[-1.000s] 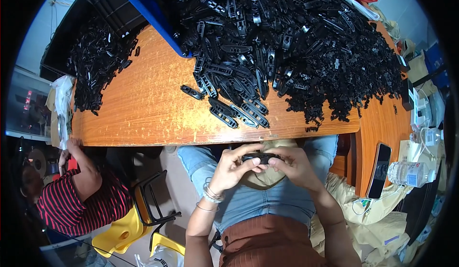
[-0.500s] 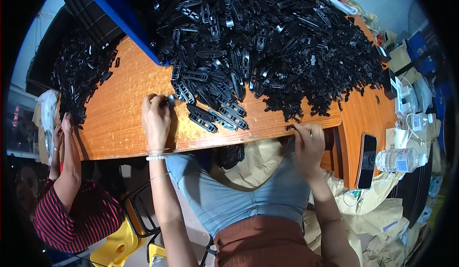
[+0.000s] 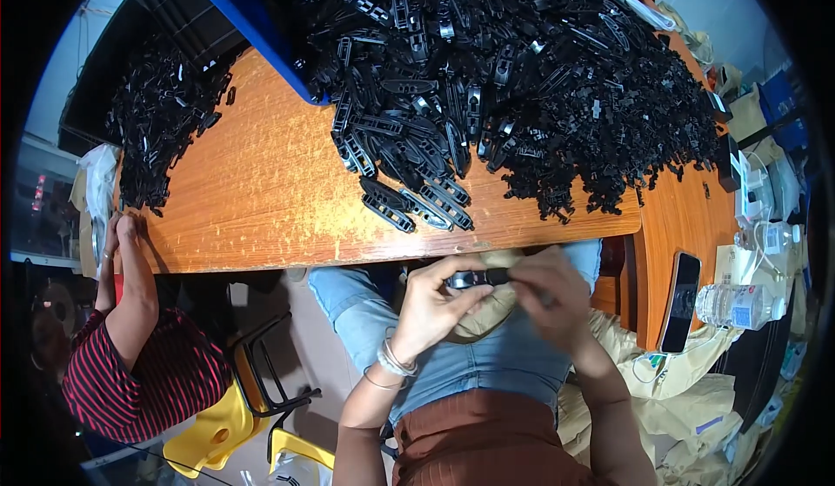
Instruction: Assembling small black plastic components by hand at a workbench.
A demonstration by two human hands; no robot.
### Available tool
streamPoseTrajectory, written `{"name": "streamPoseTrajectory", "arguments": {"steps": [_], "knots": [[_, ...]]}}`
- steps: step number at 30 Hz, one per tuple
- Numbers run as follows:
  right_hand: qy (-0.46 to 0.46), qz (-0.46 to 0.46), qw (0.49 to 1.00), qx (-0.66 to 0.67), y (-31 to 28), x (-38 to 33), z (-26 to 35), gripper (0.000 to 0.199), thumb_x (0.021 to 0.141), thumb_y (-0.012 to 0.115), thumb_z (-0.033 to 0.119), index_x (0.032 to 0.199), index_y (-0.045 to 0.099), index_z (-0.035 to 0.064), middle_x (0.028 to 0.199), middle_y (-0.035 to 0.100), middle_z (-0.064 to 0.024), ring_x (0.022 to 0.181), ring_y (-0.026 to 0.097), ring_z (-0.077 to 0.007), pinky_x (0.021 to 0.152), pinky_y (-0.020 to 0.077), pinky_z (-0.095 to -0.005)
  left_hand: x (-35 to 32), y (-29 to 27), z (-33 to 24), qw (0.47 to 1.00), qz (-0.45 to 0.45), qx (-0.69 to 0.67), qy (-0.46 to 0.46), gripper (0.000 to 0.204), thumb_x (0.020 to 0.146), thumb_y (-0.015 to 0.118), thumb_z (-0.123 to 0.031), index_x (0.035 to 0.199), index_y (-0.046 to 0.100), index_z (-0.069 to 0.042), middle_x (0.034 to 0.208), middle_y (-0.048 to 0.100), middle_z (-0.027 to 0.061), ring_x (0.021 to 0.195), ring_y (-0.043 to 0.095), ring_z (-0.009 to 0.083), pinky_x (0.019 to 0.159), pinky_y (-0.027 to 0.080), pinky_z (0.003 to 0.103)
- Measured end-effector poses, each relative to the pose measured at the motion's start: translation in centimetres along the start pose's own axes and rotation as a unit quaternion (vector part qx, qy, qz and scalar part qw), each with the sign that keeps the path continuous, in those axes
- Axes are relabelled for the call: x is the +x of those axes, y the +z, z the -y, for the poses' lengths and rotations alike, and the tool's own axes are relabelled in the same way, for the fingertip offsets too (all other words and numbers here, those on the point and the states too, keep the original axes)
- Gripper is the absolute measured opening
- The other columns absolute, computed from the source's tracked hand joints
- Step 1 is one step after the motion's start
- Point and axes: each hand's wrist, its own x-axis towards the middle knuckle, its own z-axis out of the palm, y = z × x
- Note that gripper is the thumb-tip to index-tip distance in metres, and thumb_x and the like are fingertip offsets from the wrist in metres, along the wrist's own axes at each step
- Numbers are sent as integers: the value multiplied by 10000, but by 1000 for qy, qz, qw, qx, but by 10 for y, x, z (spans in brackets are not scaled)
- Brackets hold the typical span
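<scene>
left hand: (image 3: 428, 308) from my remote seat i see it angled up and inward, thumb and fingers pinching the black part
right hand: (image 3: 558, 296) curled in from the right, motion-blurred, can't tell if it's gripping
black part: (image 3: 470, 279) between both hands, over the lap, by the table edge (image 3: 261, 270)

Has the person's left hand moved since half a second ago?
Yes. Against the table, the left hand has come back past the near edge and to the right. It now holds a black part.
</scene>
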Motion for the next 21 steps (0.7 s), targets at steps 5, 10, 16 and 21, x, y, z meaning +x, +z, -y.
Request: {"name": "streamPoseTrajectory", "arguments": {"steps": [5, 10, 16, 21], "knots": [[-48, 80, 996, 7, 6, 2, 1, 272, 695, 690, -54, 952, 646, 22, 894, 612, -87, 762, 593, -243, 645, 478, -325, -4, -1, -6, 999, 10, -29, -24, 221, 812, 672, 24, 1027, 621, 43, 786, 661, 53, 695, 658, 97, 591, 540, 199], [-84, 111, 990, -5, 5, 1, 1, 301, 716, 695, -29, 1005, 646, 37, 931, 603, -76, 751, 582, -219, 636, 475, -309, -6, -1, 2, 995, -9, -95, -26, 187, 822, 650, 39, 1006, 617, 48, 800, 665, 64, 698, 655, 86, 598, 533, 189], [249, 215, 931, 157, 6, -5, 5, 268, 802, 692, 112, 1046, 644, 11, 839, 637, -72, 714, 585, -122, 625, 463, -253, -12, -8, 6, 1000, 1, -16, 23, 145, 832, 607, 53, 973, 627, 24, 761, 664, 46, 663, 641, 71, 609, 520, 194], [272, 268, 889, 254, 18, -17, -10, 277, 815, 654, 67, 1088, 649, 19, 819, 637, -77, 701, 584, -121, 637, 453, -237, -14, -23, 13, 999, 10, 26, 29, 189, 875, 572, -28, 1047, 619, 36, 740, 676, 86, 618, 656, 132, 596, 517, 229]]}}
